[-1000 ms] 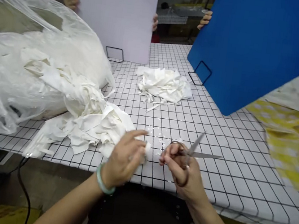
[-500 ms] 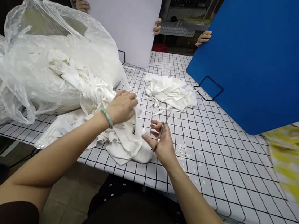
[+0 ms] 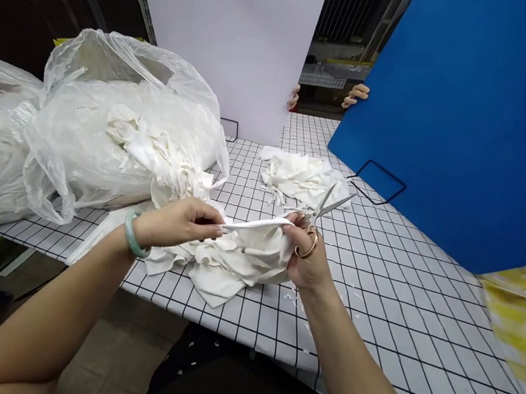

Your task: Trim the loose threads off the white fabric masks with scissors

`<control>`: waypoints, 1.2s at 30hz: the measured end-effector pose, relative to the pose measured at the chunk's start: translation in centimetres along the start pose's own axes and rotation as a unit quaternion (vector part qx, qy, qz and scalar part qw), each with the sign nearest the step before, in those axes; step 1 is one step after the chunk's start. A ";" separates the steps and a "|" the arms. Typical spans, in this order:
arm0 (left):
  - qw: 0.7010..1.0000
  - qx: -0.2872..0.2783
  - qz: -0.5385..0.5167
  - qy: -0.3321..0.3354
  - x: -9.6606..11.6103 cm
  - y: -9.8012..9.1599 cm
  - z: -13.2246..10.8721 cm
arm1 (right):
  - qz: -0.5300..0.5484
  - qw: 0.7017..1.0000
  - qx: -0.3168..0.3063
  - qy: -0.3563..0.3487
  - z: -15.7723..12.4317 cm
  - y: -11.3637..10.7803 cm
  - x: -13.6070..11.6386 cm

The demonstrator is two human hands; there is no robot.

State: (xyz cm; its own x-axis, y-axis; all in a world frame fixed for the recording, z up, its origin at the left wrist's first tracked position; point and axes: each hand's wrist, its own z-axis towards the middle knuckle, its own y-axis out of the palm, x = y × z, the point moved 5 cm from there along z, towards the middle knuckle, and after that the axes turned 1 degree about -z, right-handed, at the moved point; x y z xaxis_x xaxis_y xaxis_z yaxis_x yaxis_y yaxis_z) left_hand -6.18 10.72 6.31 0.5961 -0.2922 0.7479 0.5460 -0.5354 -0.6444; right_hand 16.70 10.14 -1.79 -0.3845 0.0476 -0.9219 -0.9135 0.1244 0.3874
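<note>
Between my two hands a white cloth piece (image 3: 260, 223) is stretched by its upper edge. My left hand (image 3: 188, 221), with a green bangle at the wrist, pinches the left end. My right hand (image 3: 310, 260) pinches the right end and also holds scissors (image 3: 326, 208), a finger and thumb at the handles and the blades spread apart, pointing away from me. Below the stretched edge lies a heap of white cloth pieces (image 3: 219, 278) at the table's front edge. A second pile of white cloth (image 3: 301, 176) sits beyond the scissors.
Clear plastic bags (image 3: 98, 132) stuffed with white cloth stand on the left of the checked tablecloth (image 3: 402, 316). A white board (image 3: 228, 46) and a blue board (image 3: 464, 119), gripped by other people's hands, stand at the back. Yellow checked cloth (image 3: 522, 312) lies far right.
My left hand has moved left and down from the heap, drawing out the cloth edge. My right hand has closed on its other end, and the scissors have opened.
</note>
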 end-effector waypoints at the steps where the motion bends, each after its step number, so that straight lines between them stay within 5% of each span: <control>1: 1.000 -0.005 -0.015 0.008 0.4 0.1 -0.7 | 0.011 1.000 0.003 0.003 0.1 0.1 -0.1; 6: 0.983 -0.038 -0.149 0.098 3.8 1.6 -2.7 | 0.051 0.996 -0.036 0.059 0.4 1.9 1.0; 10: 0.946 0.095 -0.222 0.217 5.5 4.2 -2.5 | 0.018 0.989 -0.101 0.111 -1.6 5.0 4.1; 13: 0.898 0.161 -0.347 0.218 4.2 7.1 -1.6 | 0.000 0.981 -0.143 0.130 -3.7 5.9 6.1; 17: 0.873 0.270 -0.373 0.163 1.6 9.4 -1.1 | -0.138 0.977 -0.142 0.075 -5.4 2.9 5.0; 20: 0.888 0.327 -0.278 0.165 1.4 10.3 -1.4 | -0.370 0.920 -0.113 -0.052 -6.4 -0.1 1.7; 25: 0.908 0.314 -0.198 0.195 2.4 12.6 -0.8 | -0.534 0.819 -0.130 -0.162 -8.8 -2.0 -1.0; 36: 0.923 0.268 -0.144 0.236 3.2 14.3 -0.1 | -0.543 0.808 -0.112 -0.198 -10.2 -3.5 -2.4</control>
State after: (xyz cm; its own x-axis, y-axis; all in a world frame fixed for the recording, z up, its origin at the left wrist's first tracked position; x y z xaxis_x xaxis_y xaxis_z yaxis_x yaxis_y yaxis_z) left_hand 3.44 2.07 -0.47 0.1262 -0.5794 0.8052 0.9298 -0.2138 -0.2995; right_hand 19.40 -0.55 -0.90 0.6934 0.3502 -0.6297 -0.7011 0.1263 -0.7018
